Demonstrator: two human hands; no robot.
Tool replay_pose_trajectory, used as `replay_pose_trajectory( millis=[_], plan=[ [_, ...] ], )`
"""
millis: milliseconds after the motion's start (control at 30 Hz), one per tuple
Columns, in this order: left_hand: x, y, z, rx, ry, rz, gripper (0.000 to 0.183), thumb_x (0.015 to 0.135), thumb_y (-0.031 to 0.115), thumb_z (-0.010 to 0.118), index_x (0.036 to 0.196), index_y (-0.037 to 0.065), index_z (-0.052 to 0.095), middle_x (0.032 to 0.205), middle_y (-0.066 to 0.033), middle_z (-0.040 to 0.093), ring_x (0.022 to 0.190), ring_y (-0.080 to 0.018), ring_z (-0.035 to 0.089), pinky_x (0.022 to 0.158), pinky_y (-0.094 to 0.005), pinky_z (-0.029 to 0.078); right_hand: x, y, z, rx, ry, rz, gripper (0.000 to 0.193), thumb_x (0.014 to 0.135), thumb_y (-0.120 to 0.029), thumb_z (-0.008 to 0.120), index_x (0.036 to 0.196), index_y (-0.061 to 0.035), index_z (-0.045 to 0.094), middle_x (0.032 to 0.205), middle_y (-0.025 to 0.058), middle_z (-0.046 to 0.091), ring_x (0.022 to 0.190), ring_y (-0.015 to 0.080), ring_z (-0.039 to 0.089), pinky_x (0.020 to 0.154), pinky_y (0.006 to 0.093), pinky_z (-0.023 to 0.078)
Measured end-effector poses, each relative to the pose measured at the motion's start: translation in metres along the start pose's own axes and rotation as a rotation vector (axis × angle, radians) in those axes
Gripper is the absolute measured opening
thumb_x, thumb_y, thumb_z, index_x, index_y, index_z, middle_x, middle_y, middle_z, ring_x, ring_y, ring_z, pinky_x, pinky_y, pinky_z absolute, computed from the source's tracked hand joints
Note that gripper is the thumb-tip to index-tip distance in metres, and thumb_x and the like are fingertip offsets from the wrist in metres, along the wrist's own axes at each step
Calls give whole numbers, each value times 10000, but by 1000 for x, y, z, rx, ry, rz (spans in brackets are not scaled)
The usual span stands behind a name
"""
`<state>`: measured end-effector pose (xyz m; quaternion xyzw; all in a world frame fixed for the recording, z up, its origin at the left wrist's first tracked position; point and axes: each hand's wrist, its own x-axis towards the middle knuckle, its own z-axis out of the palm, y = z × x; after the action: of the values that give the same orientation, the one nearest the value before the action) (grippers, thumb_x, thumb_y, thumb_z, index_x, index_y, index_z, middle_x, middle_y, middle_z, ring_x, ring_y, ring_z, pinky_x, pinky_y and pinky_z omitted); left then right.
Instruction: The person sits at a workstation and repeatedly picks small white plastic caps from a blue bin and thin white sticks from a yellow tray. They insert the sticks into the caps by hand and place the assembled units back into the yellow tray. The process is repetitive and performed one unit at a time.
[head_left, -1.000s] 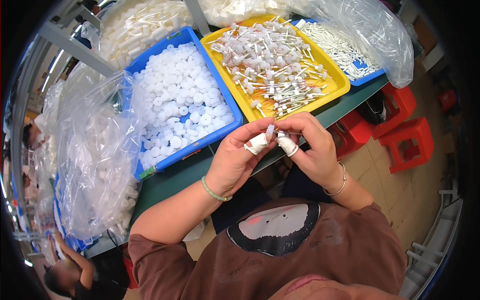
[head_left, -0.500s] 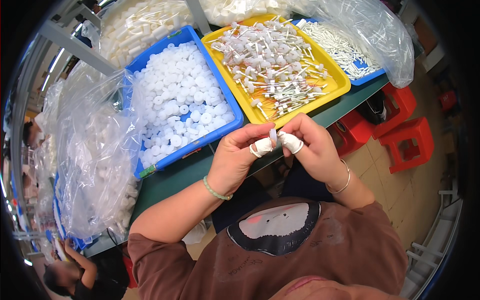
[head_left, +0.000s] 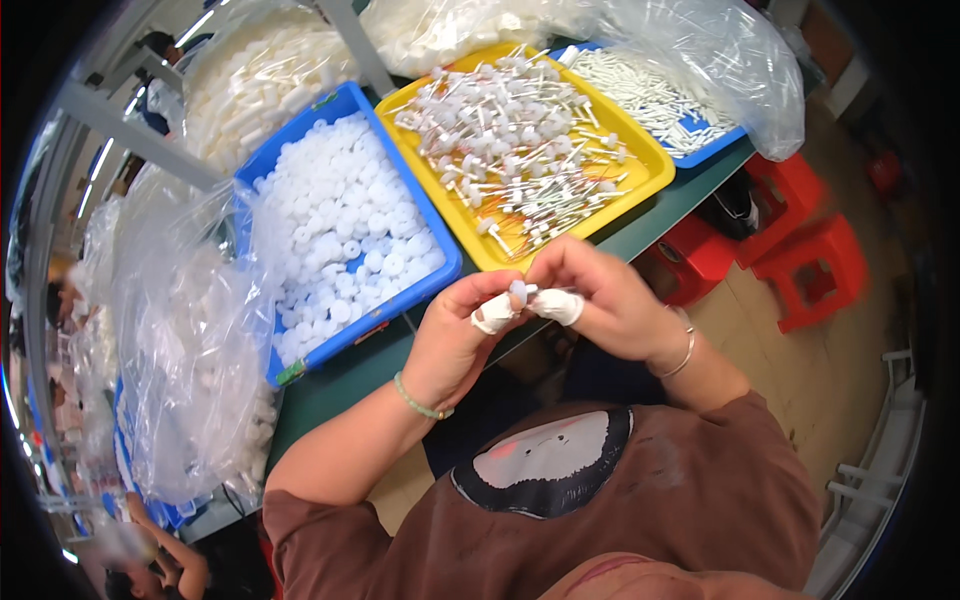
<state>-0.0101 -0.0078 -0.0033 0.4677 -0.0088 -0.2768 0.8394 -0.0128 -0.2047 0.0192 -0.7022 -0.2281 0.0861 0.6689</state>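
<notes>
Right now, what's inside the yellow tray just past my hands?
The yellow tray holds heaped white disc-and-stick pieces with thin reddish wires. Its yellow bottom shows between pieces near the front; whatever lies beneath the heap is covered.

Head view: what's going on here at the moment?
A person's left hand and right hand meet just in front of the yellow tray, with a small white part pinched between them; its details are too small to make out. The yellow tray holds a heap of wired white pieces. A blue tray of whitish discs sits to its left.
</notes>
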Motion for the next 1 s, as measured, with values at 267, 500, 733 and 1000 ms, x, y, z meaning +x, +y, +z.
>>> replay_pose_trajectory(
  millis=[267, 500, 733, 1000],
  plan=[
    [11, -2, -15, -617, -316, -165, 306, 911, 333, 600, 1078, 94, 507, 1039, -26, 474, 924, -115, 553, 867, -292, 532, 29, 31, -225, -1473, 515, -19, 247, 811, -132, 605, 1025, -11, 625, 1000, 193, 641, 947, 363, 601, 820, 415, 469],
    [8, 6, -17, -654, -487, -161, 314, 868, 370, 664, 961, 119, 499, 958, 3, 423, 851, -89, 470, 833, -280, 479, 52, 33, -225, -1452, 359, 191, 115, 702, 8, 618, 815, 15, 636, 813, 188, 651, 785, 337, 631, 712, 396, 488],
    [7, 6, -17, -647, -413, -158, 318, 865, 375, 661, 975, 115, 516, 955, -7, 452, 884, -111, 500, 842, -303, 500, 50, 37, -223, -1442, 382, 88, 96, 737, -68, 638, 821, -21, 629, 814, 161, 642, 827, 337, 621, 725, 418, 485],
    [9, 4, -23, -619, -578, -201, 308, 866, 367, 658, 998, 127, 518, 998, -6, 476, 883, -107, 510, 833, -290, 509, 55, 37, -229, -1428, 290, 124, 108, 753, -83, 623, 848, -33, 638, 854, 154, 644, 830, 333, 614, 736, 411, 479]
  ],
)
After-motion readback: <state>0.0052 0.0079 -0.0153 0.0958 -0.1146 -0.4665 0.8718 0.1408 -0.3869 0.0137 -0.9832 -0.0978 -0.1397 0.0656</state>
